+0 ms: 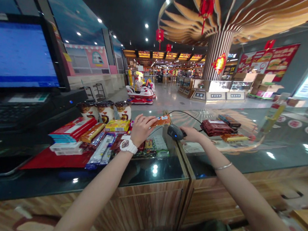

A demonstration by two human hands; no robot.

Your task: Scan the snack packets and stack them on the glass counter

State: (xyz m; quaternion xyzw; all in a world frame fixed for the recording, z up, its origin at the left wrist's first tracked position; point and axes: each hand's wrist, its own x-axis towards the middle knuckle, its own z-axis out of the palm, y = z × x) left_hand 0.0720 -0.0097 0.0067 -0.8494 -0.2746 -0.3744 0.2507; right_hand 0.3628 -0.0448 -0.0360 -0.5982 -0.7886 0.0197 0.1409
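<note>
Wearing a white watch, my left hand (pixel 142 129) is closed on an orange snack packet (pixel 162 121) above the glass counter. My right hand (pixel 191 134) grips a black barcode scanner (pixel 175 132), whose head points at the packet from close by. A blue light glows on the scanner, and a cable (pixel 185 112) runs behind it. Under and left of my left hand lie several wrapped snacks, among them a yellow box (pixel 117 126) and blue-white packets (pixel 101 148). Right of the scanner sit a stack of dark red packets (pixel 216 128) and a yellow packet (pixel 234 138).
Lidded cups (pixel 105 111) stand behind red boxes (pixel 73 128) on the counter's left side. A monitor (pixel 19 53) and keyboard (pixel 6 113) are at far left. A bottle (pixel 273 114) stands at the right. A seam (pixel 184 152) divides the counter.
</note>
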